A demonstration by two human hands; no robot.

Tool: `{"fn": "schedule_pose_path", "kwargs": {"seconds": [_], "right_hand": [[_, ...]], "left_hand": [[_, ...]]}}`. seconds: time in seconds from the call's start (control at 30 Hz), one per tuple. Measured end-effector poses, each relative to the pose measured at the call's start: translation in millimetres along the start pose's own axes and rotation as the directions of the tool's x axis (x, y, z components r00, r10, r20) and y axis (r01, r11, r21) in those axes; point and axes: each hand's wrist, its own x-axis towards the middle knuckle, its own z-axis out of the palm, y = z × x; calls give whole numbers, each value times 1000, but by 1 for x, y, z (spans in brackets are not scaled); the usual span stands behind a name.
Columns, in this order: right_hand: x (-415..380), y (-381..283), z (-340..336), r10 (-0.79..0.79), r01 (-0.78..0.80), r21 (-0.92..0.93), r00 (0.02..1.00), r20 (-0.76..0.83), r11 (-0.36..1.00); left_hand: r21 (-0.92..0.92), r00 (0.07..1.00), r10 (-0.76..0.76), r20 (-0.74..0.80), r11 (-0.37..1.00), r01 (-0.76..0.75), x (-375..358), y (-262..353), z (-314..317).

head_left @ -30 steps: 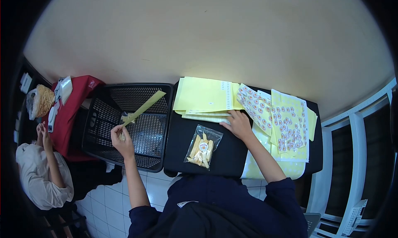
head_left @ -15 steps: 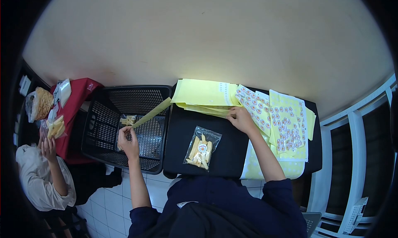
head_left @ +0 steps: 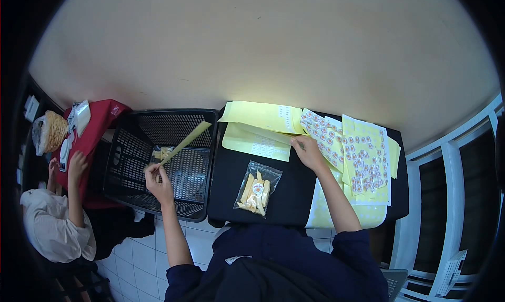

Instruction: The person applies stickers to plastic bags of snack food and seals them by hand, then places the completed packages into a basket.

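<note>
My left hand is above the black crate, its fingers pinched on the lower end of a narrow yellow paper strip that slants up to the right. My right hand grips the right edge of a yellow sheet, which lifts off the sheets on the black-covered table. Under it a yellow sheet with printed marks lies flat, and another yellow sheet is behind. Below the sheets lies a clear bag of pale stick-shaped snacks with a round sticker.
Inside the black crate are bagged snacks. Sticker sheets with round labels cover the table's right side. At left, a person in a pale shirt works at a red-covered table with a large snack bag.
The strip and my left hand have shifted slightly left, away from the sheets. A lower sheet now lies flatter, showing its print. The other person's hands have moved and the snack bag they held is out of sight.
</note>
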Motion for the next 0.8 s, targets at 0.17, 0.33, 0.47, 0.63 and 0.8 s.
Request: {"fn": "schedule_pose_path", "kwargs": {"seconds": [0.17, 0.33, 0.47, 0.63, 0.8], "right_hand": [[-9, -5, -2, -166, 169, -207, 986, 34, 964], [-27, 3, 7, -188, 221, -344, 974, 127, 913], [-36, 5, 12, -291, 284, -220, 957, 3, 933], [-52, 1, 21, -194, 160, -168, 958, -211, 973], [-75, -10, 20, -81, 71, -45, 956, -283, 996]], "left_hand": [[-93, 998, 9, -65, 996, -15, 8, 8, -1], [-99, 992, 126, -31, 987, -129, 13, 28, 13], [-107, 934, 352, 61, 933, -344, 11, 58, 43], [-225, 860, 466, 209, 879, -421, -4, 81, 91], [-357, 739, 534, 411, 840, -408, -21, 75, 128]]}}
